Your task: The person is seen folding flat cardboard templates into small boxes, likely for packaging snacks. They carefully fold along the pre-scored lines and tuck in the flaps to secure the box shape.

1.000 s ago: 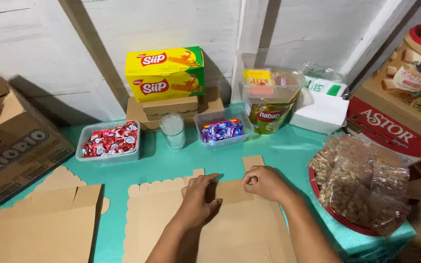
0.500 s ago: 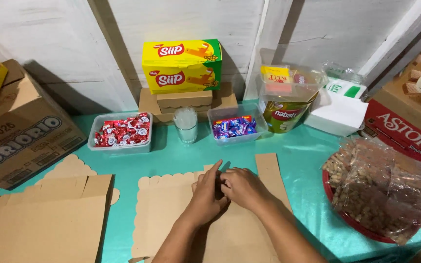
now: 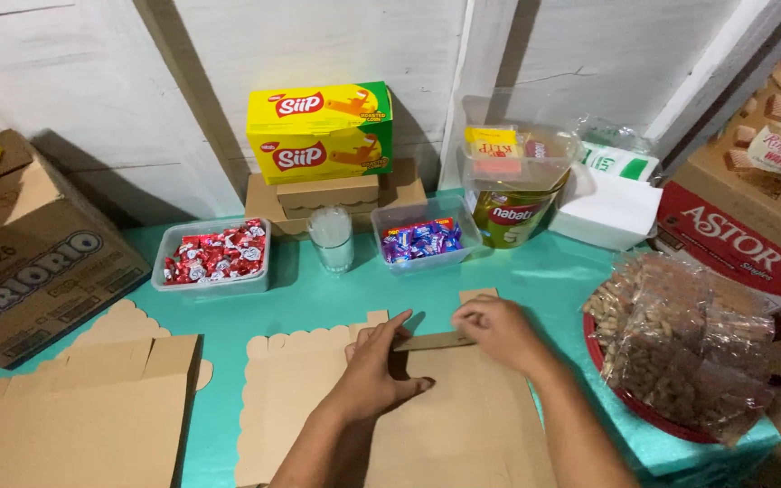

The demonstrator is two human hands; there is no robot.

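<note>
A flat, unfolded cardboard box blank (image 3: 318, 407) with a scalloped far edge lies on the turquoise surface (image 3: 535, 271), directly in front of the person. Its long axis runs left to right across the view, and its scalloped edge faces the wall. The left hand (image 3: 377, 370) presses down on the blank with the palm flat and the fingers spread, the forefinger stretched toward the right. The right hand (image 3: 494, 330) has its fingers narrowed in a pinch on a cardboard flap (image 3: 436, 341), a narrow strip raised off the blank; the flap's long axis also runs left to right, between the two hands.

A second cardboard blank (image 3: 74, 416) lies flat at the near left, well apart from the first. Beyond the hands stand a clear tub of red-wrapped candies (image 3: 214, 258), a plastic cup (image 3: 330, 237) and a clear tub of purple-wrapped candies (image 3: 422, 239). Behind them a yellow-and-green snack box (image 3: 318, 131) sits on stacked cardboard. At the right, bagged peanuts (image 3: 680, 343) are heaped on a red tray (image 3: 644, 407). A large brown carton (image 3: 29, 262) stands at the left.
</note>
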